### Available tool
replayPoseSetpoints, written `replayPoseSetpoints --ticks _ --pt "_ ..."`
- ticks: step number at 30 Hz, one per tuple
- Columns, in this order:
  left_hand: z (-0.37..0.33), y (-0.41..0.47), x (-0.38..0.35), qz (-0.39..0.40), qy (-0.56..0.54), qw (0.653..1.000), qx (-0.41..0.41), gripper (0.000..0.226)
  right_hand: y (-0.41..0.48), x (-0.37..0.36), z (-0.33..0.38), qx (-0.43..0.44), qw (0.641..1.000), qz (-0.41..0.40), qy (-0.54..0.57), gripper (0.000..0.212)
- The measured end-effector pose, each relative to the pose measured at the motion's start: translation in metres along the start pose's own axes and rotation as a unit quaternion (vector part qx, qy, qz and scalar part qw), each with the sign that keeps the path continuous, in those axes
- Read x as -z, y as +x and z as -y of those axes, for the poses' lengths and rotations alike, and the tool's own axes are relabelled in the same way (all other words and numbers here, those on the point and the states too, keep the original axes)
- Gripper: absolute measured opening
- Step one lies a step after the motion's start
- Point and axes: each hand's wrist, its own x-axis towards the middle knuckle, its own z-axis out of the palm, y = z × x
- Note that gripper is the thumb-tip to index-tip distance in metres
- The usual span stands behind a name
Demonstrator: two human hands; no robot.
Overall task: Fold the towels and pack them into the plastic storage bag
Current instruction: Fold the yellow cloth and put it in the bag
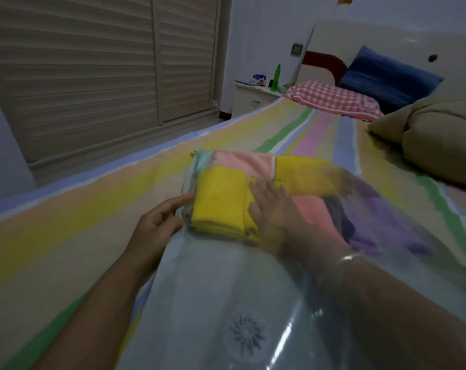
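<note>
Towels [218, 204] lie bagged on the striped bed [66, 209], left fingers [178, 200] relaxed, right fingers [261, 188] spread flat.

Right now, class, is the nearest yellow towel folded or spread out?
Folded. The yellow towel is a compact block with layered edges along its near side, inside the bag.

Clear plastic storage bag [199, 284] flat on striped bed [66, 209]; folded yellow towel [218, 201], pink towel [242, 161], purple towel [381, 220] inside bag.
</note>
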Motion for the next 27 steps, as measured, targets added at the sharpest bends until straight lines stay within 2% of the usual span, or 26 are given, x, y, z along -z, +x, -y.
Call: replayPoseSetpoints --ticks 1,3,6,7,10,13,15,16,17,18,20,21,25,27 --pt "-0.004 -0.002 -0.001 0.008 0.017 1.0 0.003 0.046 -0.001 0.0 0.0 0.002 1.0 0.016 -0.022 0.059" --pt "-0.022 -0.008 -0.001 0.028 0.063 0.997 0.035 0.045 -0.02 0.007 0.006 0.005 0.999 -0.025 -0.024 0.06" --pt "-0.061 -0.02 0.004 0.069 0.19 0.975 0.089 0.04 -0.084 0.038 0.027 0.048 0.998 -0.049 -0.003 0.033" --pt "-0.075 -0.028 0.004 0.086 0.248 0.961 0.082 0.039 -0.11 0.052 0.028 0.059 0.998 -0.033 0.005 0.035" --pt "-0.121 -0.071 -0.028 0.131 0.366 0.921 0.005 0.043 -0.193 0.102 0.036 0.05 0.995 0.028 0.087 0.062" --pt "-0.162 -0.143 -0.106 0.216 0.369 0.897 -0.109 0.033 -0.284 0.145 0.034 0.011 0.991 0.05 0.121 0.07" --pt "-0.178 -0.195 -0.166 0.288 0.364 0.863 -0.201 0.032 -0.343 0.192 0.03 -0.019 0.982 0.129 0.133 0.1" --pt "-0.183 -0.22 -0.194 0.32 0.355 0.847 -0.233 0.033 -0.373 0.207 0.023 -0.035 0.982 0.12 0.139 0.11" --pt "-0.186 -0.243 -0.222 0.352 0.34 0.836 -0.25 0.033 -0.409 0.221 0.016 -0.04 0.979 0.139 0.143 0.107" --pt "-0.187 -0.264 -0.249 0.383 0.325 0.826 -0.256 0.033 -0.443 0.233 0.005 -0.022 0.983 0.118 0.141 0.092" --pt "-0.183 -0.299 -0.295 0.428 0.315 0.806 -0.26 0.034 -0.503 0.246 -0.018 -0.045 0.965 0.066 0.248 0.052" --pt "-0.178 -0.311 -0.315 0.442 0.324 0.793 -0.265 0.034 -0.529 0.251 -0.031 -0.058 0.961 0.071 0.259 0.042" --pt "-0.149 -0.333 -0.368 0.431 0.413 0.741 -0.309 0.035 -0.614 0.259 -0.102 -0.099 0.973 0.012 0.207 0.024" --pt "-0.131 -0.334 -0.378 0.435 0.457 0.72 -0.289 0.033 -0.642 0.264 -0.131 -0.137 0.971 0.006 0.197 0.031"
